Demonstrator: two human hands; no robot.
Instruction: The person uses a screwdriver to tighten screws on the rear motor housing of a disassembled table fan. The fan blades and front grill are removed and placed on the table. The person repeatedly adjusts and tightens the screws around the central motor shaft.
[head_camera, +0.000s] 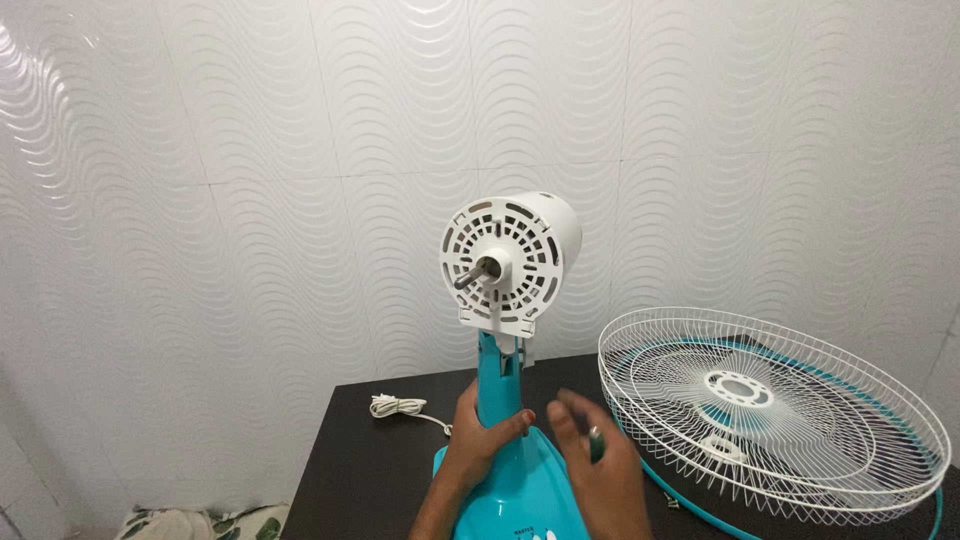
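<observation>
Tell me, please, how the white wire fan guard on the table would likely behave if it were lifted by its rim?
The wire fan guard looks light for its size, being mostly thin open wire. It would probably flex slightly. Wide and overhanging the table, it may tip awkwardly.

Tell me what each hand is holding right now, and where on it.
The left hand has its grip around the fan's teal neck, just above the base. The right hand hovers open beside it, holding nothing.

The wire fan guards (770, 410) crowd the counter (350, 470) on the right. Left of the fan stand (497, 380), only a coiled white cord (397, 406) lies in the way.
</observation>
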